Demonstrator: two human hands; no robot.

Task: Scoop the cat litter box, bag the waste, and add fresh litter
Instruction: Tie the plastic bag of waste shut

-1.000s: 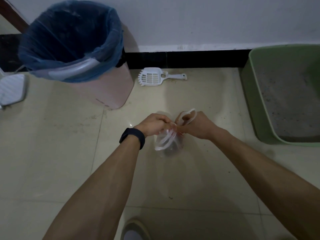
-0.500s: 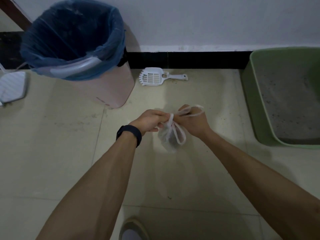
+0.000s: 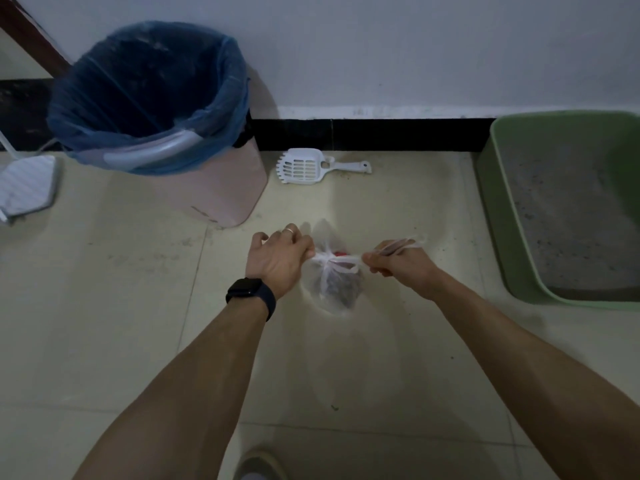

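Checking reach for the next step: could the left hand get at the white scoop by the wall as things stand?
Probably not yet: the left hand is shut on a bag handle; bare floor leads to the scoop.

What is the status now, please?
Left hand and right hand shut on bag handles, pulling knot tight. Scoop on floor. Nothing blocking.

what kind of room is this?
Probably a home utility corner used as a cat's toilet spot: tiled floor, green litter box by the wall, slotted litter scoop, lined pink bin.
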